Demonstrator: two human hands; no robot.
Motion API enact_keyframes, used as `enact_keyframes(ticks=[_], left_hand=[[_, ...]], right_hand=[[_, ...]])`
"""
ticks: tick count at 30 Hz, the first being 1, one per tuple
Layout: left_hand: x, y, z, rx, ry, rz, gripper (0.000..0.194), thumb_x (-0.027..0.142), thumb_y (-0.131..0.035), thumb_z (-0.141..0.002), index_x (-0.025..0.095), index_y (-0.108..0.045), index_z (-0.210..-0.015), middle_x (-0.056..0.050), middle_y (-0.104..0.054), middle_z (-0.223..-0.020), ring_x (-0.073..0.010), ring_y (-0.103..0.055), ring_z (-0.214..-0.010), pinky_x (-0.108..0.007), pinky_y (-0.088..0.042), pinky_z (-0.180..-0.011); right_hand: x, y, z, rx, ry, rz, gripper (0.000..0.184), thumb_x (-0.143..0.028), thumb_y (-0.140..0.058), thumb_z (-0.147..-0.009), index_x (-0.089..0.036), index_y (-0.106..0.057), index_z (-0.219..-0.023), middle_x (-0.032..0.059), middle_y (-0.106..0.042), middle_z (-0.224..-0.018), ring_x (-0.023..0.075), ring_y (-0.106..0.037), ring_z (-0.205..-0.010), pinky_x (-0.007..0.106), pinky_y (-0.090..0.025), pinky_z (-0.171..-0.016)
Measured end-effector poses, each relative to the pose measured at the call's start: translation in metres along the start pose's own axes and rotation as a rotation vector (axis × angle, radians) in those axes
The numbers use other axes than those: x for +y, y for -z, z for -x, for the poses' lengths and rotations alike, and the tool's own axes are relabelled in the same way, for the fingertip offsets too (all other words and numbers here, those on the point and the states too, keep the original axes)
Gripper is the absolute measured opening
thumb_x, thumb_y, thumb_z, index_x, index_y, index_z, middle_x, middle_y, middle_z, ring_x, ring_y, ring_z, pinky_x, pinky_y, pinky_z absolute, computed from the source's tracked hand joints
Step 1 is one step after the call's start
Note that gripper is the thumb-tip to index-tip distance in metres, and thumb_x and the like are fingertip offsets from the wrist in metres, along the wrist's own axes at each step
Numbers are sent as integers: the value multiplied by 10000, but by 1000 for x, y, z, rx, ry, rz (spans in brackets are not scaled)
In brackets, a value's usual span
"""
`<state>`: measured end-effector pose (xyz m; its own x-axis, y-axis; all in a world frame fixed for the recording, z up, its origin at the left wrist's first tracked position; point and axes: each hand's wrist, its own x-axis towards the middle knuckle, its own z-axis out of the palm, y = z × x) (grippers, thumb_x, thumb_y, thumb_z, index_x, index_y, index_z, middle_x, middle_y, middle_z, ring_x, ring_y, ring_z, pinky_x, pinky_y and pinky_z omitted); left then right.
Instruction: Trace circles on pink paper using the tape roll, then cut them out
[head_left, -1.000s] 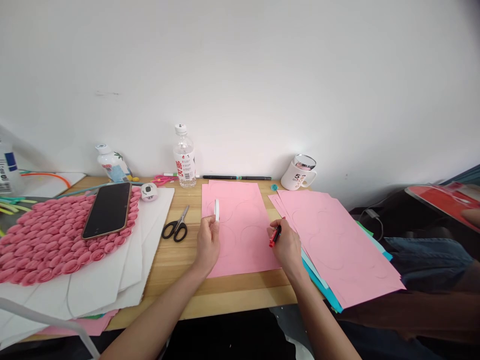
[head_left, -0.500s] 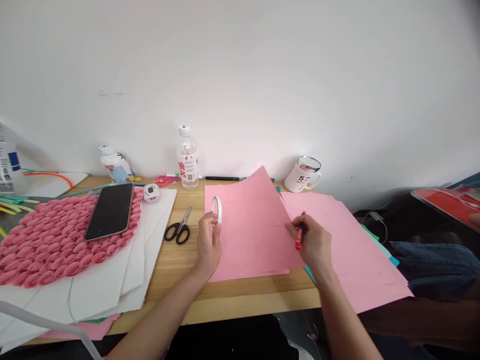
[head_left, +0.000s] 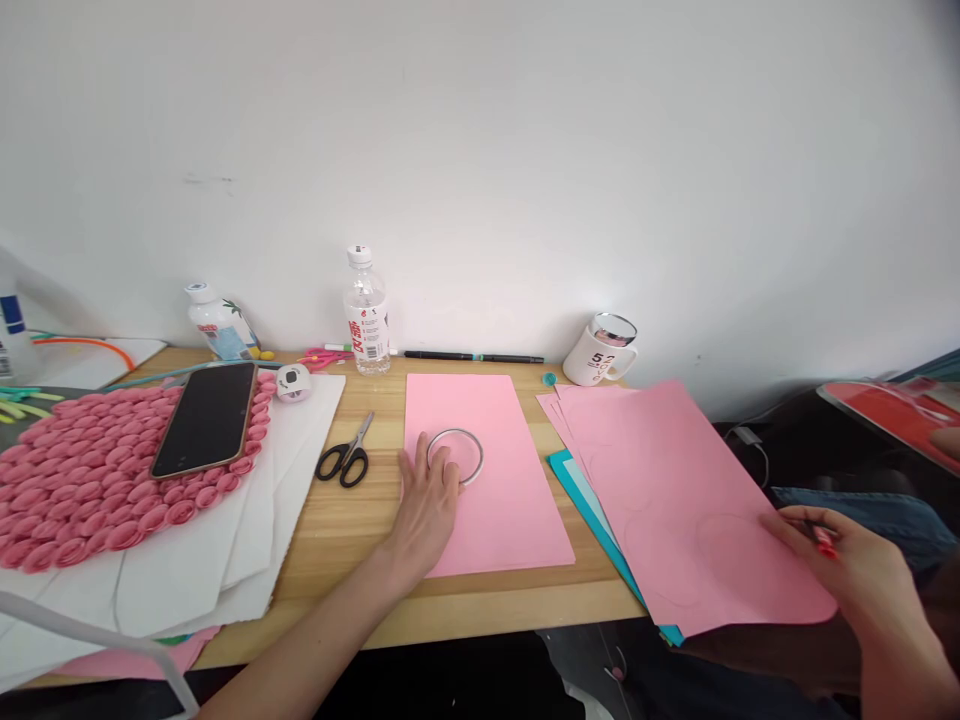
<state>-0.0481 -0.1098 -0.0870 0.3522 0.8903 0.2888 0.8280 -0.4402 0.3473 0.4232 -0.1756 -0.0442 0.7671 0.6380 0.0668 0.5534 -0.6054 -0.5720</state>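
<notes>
The left hand [head_left: 426, 515] has its fingers spread apart over a ring [head_left: 481, 458] that lies flat on a pink sheet [head_left: 510, 520] on the desk [head_left: 322, 540]; the touch seems meant to keep the ring steady. The right hand [head_left: 851, 570] has its fingers clamped on the near right corner of an outlined sheet [head_left: 727, 480] over the right-hand pile, probably to guide it. A red pen [head_left: 824, 541] is tucked in that hand, apparently leaving the fingertips free for paper. Scissors [head_left: 347, 452] lie left of the ring.
</notes>
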Motion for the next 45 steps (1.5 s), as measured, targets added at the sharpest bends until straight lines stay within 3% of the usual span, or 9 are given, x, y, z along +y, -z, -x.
enact_keyframes(ticks=[7,12,16,19,23,31,37,40,45], left_hand=[[12,5,10,-29,28,33,152,120,-305,-923,173,-448,-918,-142,-490,-1241,-361,-122,-1409,-689,-198,-1039],[15,12,9,-12,23,96,181,70,-294,-897,189,-423,-855,-138,-485,-1246,-343,-106,-1417,-667,-263,-1026],[10,24,-6,33,79,74,182,52,-293,-888,195,-403,-858,-116,-501,-1176,-342,-139,-1406,-649,-301,-1008],[1,31,-24,72,105,45,182,35,-300,-878,185,-399,-844,-135,-491,-1167,-367,-199,-1380,-660,-303,-986],[-10,28,-43,83,73,53,194,2,-332,-841,179,-409,-822,-140,-501,-1116,-369,-237,-1360,-619,-326,-991],[-11,15,-62,20,30,-137,327,-84,-282,-744,154,-465,-874,-115,-517,-1045,-293,-322,-1310,-547,-318,-1039],[-14,18,-59,-43,-17,-367,298,-82,-322,-738,128,-521,-810,-79,-533,-868,-256,-504,-1044,-506,-326,-1033],[-15,15,-56,6,-14,-336,292,-83,-352,-721,119,-541,-815,-85,-539,-869,-251,-514,-1012,-498,-321,-1045],[-13,12,-57,2,82,-343,295,-66,-384,-719,65,-570,-907,-131,-561,-948,-295,-493,-1119,-514,-347,-1033]], right_hand=[[-8,-24,-11,-45,12,267,89,-314,-660,-599,-285,-604,-536,157,-631,-655,250,-557,-511,413,-339,-543],[-65,-58,42,107,563,85,248,-442,-497,-742,-231,-589,-835,190,-664,-898,351,-628,-875,445,-448,-663],[-125,-94,110,-230,918,-228,245,-393,-398,-885,-226,-561,-959,140,-603,-1214,280,-565,-1148,423,-511,-851],[-149,-111,149,-463,1147,-193,204,-317,-399,-915,-232,-548,-1027,126,-529,-1328,266,-467,-1269,455,-481,-951],[-148,-119,176,-466,1310,-70,165,-256,-463,-907,-212,-542,-1045,140,-507,-1353,287,-365,-1344,560,-363,-1053],[-136,-114,202,-231,1347,-56,160,-237,-459,-913,-200,-560,-1031,156,-482,-1383,276,-434,-1299,531,-440,-1005],[-130,-121,198,-287,1261,-129,192,-256,-511,-882,-225,-582,-1058,133,-555,-1316,312,-451,-1281,556,-436,-990],[-152,-120,190,-400,1035,-336,183,-292,-462,-904,-249,-586,-1031,107,-618,-1237,288,-514,-1230,489,-477,-965],[-242,-138,170,-521,645,-804,249,-411,-507,-885,-225,-601,-1021,99,-683,-1089,251,-598,-1124,437,-474,-964]])
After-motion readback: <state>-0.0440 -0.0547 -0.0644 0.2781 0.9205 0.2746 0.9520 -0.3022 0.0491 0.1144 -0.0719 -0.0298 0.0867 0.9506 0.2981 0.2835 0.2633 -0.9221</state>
